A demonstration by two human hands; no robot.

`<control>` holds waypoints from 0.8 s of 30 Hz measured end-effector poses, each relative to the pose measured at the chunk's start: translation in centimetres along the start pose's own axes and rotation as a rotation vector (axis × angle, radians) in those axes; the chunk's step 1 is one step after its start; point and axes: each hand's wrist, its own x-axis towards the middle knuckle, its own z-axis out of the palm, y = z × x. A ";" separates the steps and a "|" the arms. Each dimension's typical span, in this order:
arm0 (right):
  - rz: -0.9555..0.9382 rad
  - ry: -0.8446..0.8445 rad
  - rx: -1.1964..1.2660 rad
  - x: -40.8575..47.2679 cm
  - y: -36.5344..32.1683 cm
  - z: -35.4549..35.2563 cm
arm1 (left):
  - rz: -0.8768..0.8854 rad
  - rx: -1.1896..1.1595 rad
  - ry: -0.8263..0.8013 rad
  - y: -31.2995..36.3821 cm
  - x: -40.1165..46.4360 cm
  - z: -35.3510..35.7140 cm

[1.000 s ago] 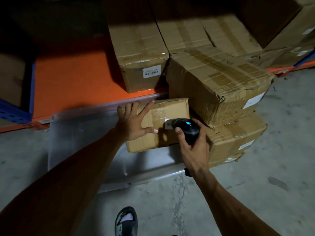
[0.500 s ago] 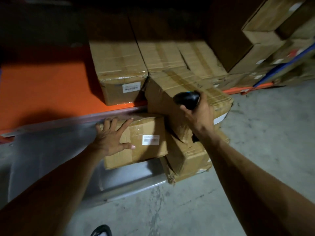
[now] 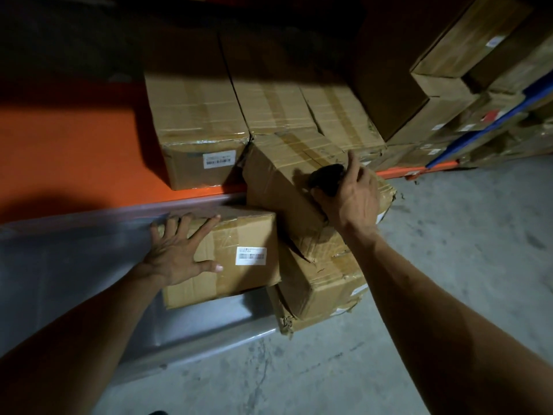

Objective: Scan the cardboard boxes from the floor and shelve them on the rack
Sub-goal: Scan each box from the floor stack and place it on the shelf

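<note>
A small cardboard box [image 3: 239, 235] with a white barcode label [image 3: 250, 255] stands on the floor against the orange rack shelf [image 3: 74, 154]. My left hand [image 3: 176, 253] lies flat on its left front, fingers spread. My right hand [image 3: 350, 196] grips a black barcode scanner [image 3: 326, 178] over a larger taped box [image 3: 287, 178] that leans on a crushed box [image 3: 323, 280] below it. Several more boxes, one with a label [image 3: 217, 160], sit on the shelf behind.
A grey plastic sheet [image 3: 74, 265] covers the floor in front of the shelf at left. More stacked boxes [image 3: 443, 94] and a blue rack upright [image 3: 478, 130] stand at the right. Bare concrete floor [image 3: 463, 235] extends right and toward me.
My right hand has lifted the scanner away from the small box's label up onto the larger box. My left hand has stayed on the small box. The view has shifted right.
</note>
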 end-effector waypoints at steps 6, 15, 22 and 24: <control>-0.159 -0.007 0.453 -8.9 -4.3 6.0 | -0.017 -0.023 -0.084 0.3 -0.6 -0.6; 0.462 -0.387 0.752 -7.5 -5.5 16.7 | -0.486 -0.766 0.367 -1.5 -4.2 2.0; 0.390 -0.461 0.961 -8.7 -3.0 16.4 | -0.679 -1.343 0.332 0.3 -3.7 3.2; 0.375 -0.476 0.929 -8.6 -3.6 16.0 | -0.687 -1.347 0.325 0.0 -3.9 3.4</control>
